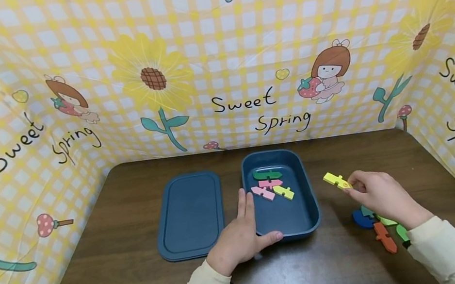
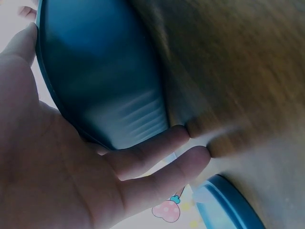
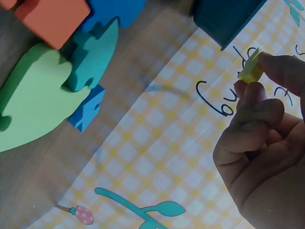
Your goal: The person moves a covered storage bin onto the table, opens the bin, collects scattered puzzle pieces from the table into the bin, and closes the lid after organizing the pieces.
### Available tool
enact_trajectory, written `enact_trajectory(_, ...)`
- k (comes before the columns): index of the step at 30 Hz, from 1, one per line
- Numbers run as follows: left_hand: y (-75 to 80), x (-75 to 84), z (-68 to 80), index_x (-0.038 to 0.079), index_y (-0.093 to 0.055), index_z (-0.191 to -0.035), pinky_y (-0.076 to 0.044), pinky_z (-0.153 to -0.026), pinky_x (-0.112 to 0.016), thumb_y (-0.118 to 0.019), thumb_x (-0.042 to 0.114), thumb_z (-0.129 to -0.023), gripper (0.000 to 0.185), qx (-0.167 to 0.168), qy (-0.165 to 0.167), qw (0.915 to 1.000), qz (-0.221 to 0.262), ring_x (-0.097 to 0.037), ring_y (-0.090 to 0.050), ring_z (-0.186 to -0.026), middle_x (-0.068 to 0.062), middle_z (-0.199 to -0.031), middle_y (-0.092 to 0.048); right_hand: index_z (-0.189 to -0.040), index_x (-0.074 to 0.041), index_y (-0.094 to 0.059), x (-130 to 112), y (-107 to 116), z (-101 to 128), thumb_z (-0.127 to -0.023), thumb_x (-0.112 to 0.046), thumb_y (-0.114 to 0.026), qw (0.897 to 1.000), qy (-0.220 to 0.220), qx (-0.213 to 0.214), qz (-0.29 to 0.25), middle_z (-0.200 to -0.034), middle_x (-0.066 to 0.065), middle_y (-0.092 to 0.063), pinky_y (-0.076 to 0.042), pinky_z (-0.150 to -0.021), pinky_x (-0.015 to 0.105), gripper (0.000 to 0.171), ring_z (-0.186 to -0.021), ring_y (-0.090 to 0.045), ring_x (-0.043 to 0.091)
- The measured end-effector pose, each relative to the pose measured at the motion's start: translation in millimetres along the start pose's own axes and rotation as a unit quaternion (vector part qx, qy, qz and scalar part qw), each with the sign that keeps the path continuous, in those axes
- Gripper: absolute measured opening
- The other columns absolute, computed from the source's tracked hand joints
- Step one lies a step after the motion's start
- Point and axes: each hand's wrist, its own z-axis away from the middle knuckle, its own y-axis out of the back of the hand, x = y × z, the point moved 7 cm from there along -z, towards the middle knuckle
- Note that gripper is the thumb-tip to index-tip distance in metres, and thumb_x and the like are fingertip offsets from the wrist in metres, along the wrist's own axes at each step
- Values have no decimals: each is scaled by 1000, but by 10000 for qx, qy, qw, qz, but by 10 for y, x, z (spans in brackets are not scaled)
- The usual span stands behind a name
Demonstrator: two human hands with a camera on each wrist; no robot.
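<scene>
My right hand pinches one end of a yellow puzzle piece between thumb and fingertips, held up to the right of a dark blue box. The right wrist view shows only a short yellow end of that piece beyond the fingers. My left hand rests along the box's near left side, fingers straight and thumb at its front rim. Inside the box lie a green piece, two pink pieces and another yellow piece.
A flat dark blue lid lies left of the box. Under and beside the right forearm is a loose group of puzzle pieces, among them an orange one and a blue one. Checked yellow cloth walls off the table's back and sides.
</scene>
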Motion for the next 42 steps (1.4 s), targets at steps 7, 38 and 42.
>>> enact_trajectory(7, 5, 4, 1, 9, -1, -163, -53, -71, -38, -67, 70, -85, 119, -12, -24, 10000, 13, -32, -67, -100, -4, -168, 17, -96, -7, -67, -95, -36, -47, -93, -15, -73, 9999, 109, -48, -37, -64, -5, -46, -34, -51, 28, 10, -54, -42, 12)
enact_trajectory(38, 10, 1, 9, 9, -2, -163, -54, -85, -48, -67, 70, -84, 119, 35, -3, 10000, -15, -40, -62, -114, -4, -168, 15, -97, -10, -70, -611, -404, -251, -91, -21, -78, 9984, 232, -474, -187, -65, -6, -52, -40, -49, 29, 15, -55, -47, 12)
enact_trajectory(42, 9, 2, 10, 9, -2, -163, -53, -88, -50, -66, 71, -85, 119, 5, 5, 10000, -12, -41, -60, -118, -4, -168, 15, -99, -8, -71, -656, -476, -284, -91, -22, -78, 9978, 180, -619, -155, -63, -3, -49, -39, -47, 28, 18, -53, -46, 13)
